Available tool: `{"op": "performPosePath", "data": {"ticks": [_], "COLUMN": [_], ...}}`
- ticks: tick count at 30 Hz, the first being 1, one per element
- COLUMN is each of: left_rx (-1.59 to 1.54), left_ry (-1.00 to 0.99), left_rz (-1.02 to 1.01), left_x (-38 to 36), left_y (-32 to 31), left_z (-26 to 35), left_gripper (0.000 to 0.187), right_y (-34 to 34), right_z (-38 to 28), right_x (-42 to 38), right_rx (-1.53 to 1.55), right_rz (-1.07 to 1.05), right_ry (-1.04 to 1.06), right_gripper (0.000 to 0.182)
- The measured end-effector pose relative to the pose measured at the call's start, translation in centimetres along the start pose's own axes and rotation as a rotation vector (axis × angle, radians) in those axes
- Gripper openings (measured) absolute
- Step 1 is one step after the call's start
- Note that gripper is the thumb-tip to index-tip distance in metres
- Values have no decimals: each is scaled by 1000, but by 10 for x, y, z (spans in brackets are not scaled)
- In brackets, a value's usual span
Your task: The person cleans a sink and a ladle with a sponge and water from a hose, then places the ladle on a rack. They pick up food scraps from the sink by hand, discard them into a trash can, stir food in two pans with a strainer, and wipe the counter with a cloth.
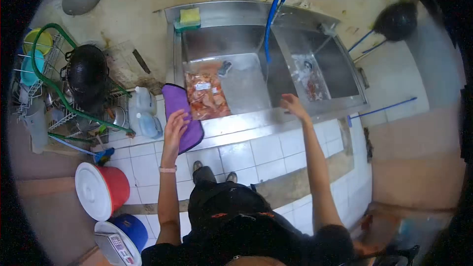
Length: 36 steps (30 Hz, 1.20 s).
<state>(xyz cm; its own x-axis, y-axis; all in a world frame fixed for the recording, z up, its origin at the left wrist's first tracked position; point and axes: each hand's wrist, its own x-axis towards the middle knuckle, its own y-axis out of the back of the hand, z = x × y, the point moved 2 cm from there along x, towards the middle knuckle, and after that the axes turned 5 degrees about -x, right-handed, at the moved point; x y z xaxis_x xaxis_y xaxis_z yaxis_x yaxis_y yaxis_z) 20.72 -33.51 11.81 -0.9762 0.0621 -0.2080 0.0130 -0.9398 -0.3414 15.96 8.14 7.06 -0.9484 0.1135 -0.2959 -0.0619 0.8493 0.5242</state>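
Observation:
My left hand (176, 126), with its fingers spread and nothing in them, is over a purple cloth (173, 99) draped at the left front edge of the steel sink (246, 124). In the left basin lies a clear bag of reddish raw meat (206, 99) with white labels, beside shallow water. A small dark grey piece (224, 68) rests behind the bag. My right hand (294, 105) hovers at the front rim near the divider, fingers loosely bent and apart, holding nothing. The right basin (340, 76) has suds near its drain.
A blue hose (268, 29) hangs into the sink. A sponge (189, 17) sits on the back left rim. To the left are a dish rack with a black wok (87, 76), plastic jugs (149, 124) and a red bucket (117, 184) with a white lid. A blue-handled stick (384, 111) lies right.

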Motion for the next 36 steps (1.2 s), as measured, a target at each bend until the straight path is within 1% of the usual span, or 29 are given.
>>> {"op": "performPosePath", "data": {"ticks": [1, 2, 3, 4, 5, 6, 7, 8, 9, 10, 12, 13, 14, 15, 17, 18, 19, 20, 21, 22, 23, 24, 25, 26, 27, 29, 30, 32, 36], "left_rx": [21, 46, 162, 157, 668, 1182, 1185, 1277, 1367, 1370, 1171, 1187, 1205, 1145, 1067, 1047, 1003, 956, 1028, 1053, 1129, 1202, 1201, 1203, 1132, 939, 937, 985, 979], "left_ry": [13, 21, -36, -32, -266, -494, -480, -486, -488, -469, -430, -410, -390, -400, -396, -380, -313, -246, -235, -171, -154, -134, -90, -67, -58, -72, -72, -74, -48], "left_rz": [-10, -21, -33, -16, 125, 262, 274, 423, 572, 580, 697, 739, 779, 799, 858, 900, 945, 994, 1004, 1109, 1102, 1092, 1098, 1103, 1141, 1220, 1229, 1178, 1189], "left_x": [6, 14, 27, 39, 48, 58, 70, 78, 88, 100, 113, 117, 120, 122, 119, 114, 110, 101, 90, 80, 68, 52, 37, 35, 36, 32, 30, 28, 16], "left_y": [-4, -6, -5, -6, -7, -9, -4, 2, 7, 15, 33, 38, 41, 44, 56, 60, 59, 57, 66, 67, 75, 87, 94, 87, 79, 74, 71, 63, 64], "left_z": [-4, -9, -11, -13, -8, -4, -4, -5, -6, -12, -24, -26, -24, -23, -22, -22, -20, -19, -21, -23, -28, -31, -36, -38, -41, -46, -47, -49, -55], "left_gripper": [29, 30, 30, 30, 33, 35, 35, 39, 44, 44, 48, 49, 49, 47, 44, 42, 41, 40, 40, 39, 39, 40, 40, 40, 40, 39, 39, 39, 39], "right_y": [-1, -8, -18, -24, -29, -35, -49, -61, -68, -78, -97, -105, -108, -117, -148, -160, -173, -180, -184, -186, -190, -195, -195, -196, -196, -200, -202, -205, -196], "right_z": [10, 38, 73, 91, 77, 104, 131, 157, 167, 175, 188, 187, 155, 136, 147, 155, 161, 168, 174, 177, 182, 177, 166, 169, 172, 172, 172, 178, 167], "right_x": [18, 50, 94, 127, 132, 167, 202, 232, 255, 280, 318, 334, 340, 349, 387, 409, 432, 452, 467, 475, 480, 475, 470, 467, 463, 462, 466, 477, 485], "right_rx": [114, 109, 38, -33, -106, -112, -135, -160, -195, -203, -140, -150, -250, -345, -698, -640, -580, -686, -791, -821, -852, -853, -845, -840, -848, -1116, -1116, -1283, -1202], "right_rz": [-7, -23, 28, 78, 139, 122, 135, 144, 175, 157, 205, 185, 157, 125, 215, 156, 99, 18, -69, -23, 25, -1, 49, 104, 92, 163, 161, -254, -297], "right_ry": [-64, -62, -13, 36, 30, 32, -26, -90, -144, -146, -103, -111, 19, 148, 502, 535, 566, 453, 341, 294, 250, 249, 268, 288, 290, 365, 374, 134, 229], "right_gripper": [35, 35, 35, 35, 36, 36, 35, 34, 32, 32, 30, 30, 28, 26, 24, 25, 26, 28, 30, 31, 32, 32, 33, 34, 34, 24, 24, 29, 29]}}
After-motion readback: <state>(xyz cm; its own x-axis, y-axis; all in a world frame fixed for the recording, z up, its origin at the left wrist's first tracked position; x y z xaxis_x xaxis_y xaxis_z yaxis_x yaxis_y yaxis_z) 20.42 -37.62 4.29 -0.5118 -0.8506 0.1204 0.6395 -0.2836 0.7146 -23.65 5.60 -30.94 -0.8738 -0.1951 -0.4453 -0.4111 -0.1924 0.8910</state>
